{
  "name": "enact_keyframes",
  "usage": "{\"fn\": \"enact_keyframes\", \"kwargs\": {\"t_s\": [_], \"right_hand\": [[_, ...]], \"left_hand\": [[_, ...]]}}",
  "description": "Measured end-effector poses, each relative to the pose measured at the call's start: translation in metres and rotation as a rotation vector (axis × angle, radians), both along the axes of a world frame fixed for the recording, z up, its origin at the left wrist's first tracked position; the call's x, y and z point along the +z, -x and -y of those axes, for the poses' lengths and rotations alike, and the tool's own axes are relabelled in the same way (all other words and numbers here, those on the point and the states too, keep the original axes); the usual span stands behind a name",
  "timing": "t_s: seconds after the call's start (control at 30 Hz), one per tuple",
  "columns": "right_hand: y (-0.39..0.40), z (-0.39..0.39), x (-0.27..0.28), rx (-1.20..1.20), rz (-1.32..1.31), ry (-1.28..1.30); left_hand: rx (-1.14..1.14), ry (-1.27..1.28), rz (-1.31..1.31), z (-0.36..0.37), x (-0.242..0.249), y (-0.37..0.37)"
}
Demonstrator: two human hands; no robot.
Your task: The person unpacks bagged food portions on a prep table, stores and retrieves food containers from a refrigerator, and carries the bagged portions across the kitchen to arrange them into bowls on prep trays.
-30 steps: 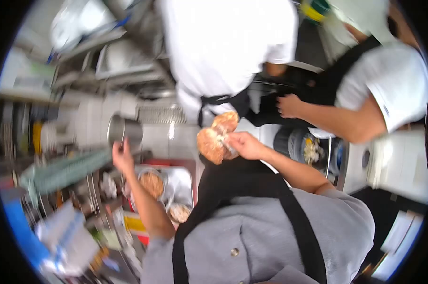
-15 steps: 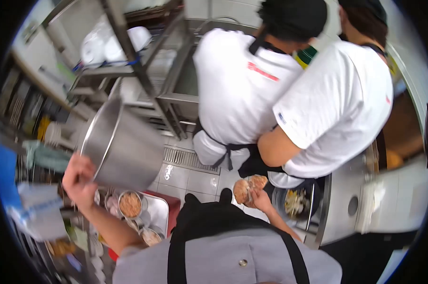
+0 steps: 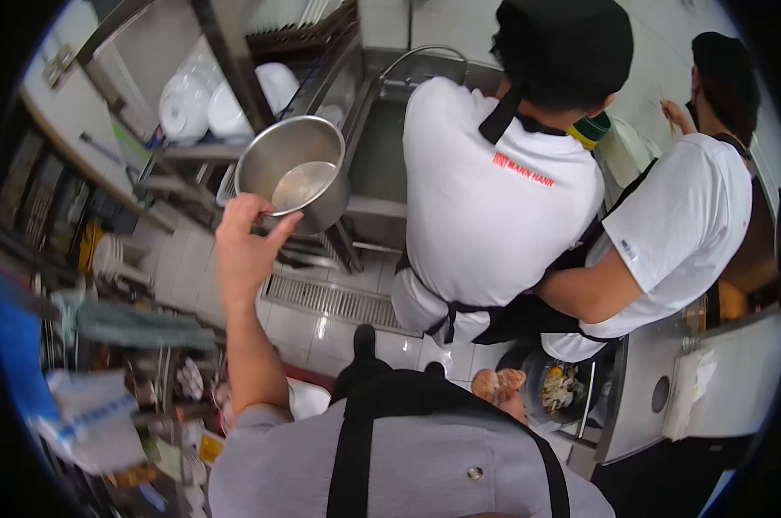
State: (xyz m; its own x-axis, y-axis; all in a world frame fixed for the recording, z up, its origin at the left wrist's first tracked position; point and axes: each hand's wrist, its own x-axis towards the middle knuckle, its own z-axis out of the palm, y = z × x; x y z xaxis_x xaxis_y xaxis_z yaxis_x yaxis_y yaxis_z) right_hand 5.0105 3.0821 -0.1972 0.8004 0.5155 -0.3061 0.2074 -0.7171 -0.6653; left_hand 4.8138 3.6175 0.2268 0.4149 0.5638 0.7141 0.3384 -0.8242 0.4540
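My left hand (image 3: 249, 242) grips the near rim of a deep stainless steel pot (image 3: 328, 205), thumb on one side and fingers on the other. The pot is held out ahead, tilted so that its inside faces me, and its bottom looks shiny. Low in front of my body, my right hand (image 3: 513, 406) is closed on orange-brown lumps of food (image 3: 497, 383); their exact kind cannot be made out. Just right of that hand stands a dark round container (image 3: 537, 388) with pale and yellow scraps in it.
A person in a white shirt (image 3: 503, 198) stands at the steel sink (image 3: 377, 207), another person (image 3: 680, 224) beside them. White bowls (image 3: 185, 108) rest on a metal rack at left. A floor drain grate (image 3: 339, 304) lies ahead. A green cloth (image 3: 132, 321) hangs at left.
My left hand has carried the pot forward and right, toward the sink, turning its opening toward me. My right hand still holds the lumps. My view has shifted, and the person at right has an arm raised.
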Motion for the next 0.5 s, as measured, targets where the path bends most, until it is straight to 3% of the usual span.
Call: {"fn": "enact_keyframes", "kwargs": {"t_s": [0.03, 0.07, 0.1, 0.17, 0.27, 0.3, 0.37, 0.43, 0.5], "right_hand": [[0.011, 0.005, 0.014, -0.102, -0.032, 0.028], [0.047, -0.052, -0.009, -0.247, -0.111, -0.128], [0.065, -0.06, -0.002, -0.396, -0.172, -0.279], [0.083, -0.035, -0.041, -0.458, -0.137, -0.201], [0.104, -0.03, 0.001, -0.47, -0.102, 0.058], [0.117, -0.048, -0.007, -0.485, -0.102, 0.065], [0.142, -0.049, -0.045, -0.837, -0.048, 0.087], [0.143, -0.052, -0.036, -0.841, -0.056, 0.059], [0.136, -0.057, -0.03, -0.824, -0.057, 0.059]], "left_hand": [[-0.044, -0.01, 0.004, -0.012, 0.001, -0.019], [-0.045, -0.023, -0.001, -0.073, -0.033, -0.019], [-0.05, -0.026, 0.005, -0.092, -0.033, -0.032], [-0.128, -0.039, 0.049, -0.117, -0.035, -0.075], [-0.033, 0.008, 0.039, -0.142, -0.029, -0.138], [-0.048, 0.016, 0.038, -0.174, -0.041, -0.152], [-0.075, -0.15, 0.084, -0.213, -0.042, -0.192], [-0.121, -0.242, 0.068, -0.246, -0.042, -0.237], [-0.219, -0.179, 0.01, -0.258, -0.033, -0.28]]}}
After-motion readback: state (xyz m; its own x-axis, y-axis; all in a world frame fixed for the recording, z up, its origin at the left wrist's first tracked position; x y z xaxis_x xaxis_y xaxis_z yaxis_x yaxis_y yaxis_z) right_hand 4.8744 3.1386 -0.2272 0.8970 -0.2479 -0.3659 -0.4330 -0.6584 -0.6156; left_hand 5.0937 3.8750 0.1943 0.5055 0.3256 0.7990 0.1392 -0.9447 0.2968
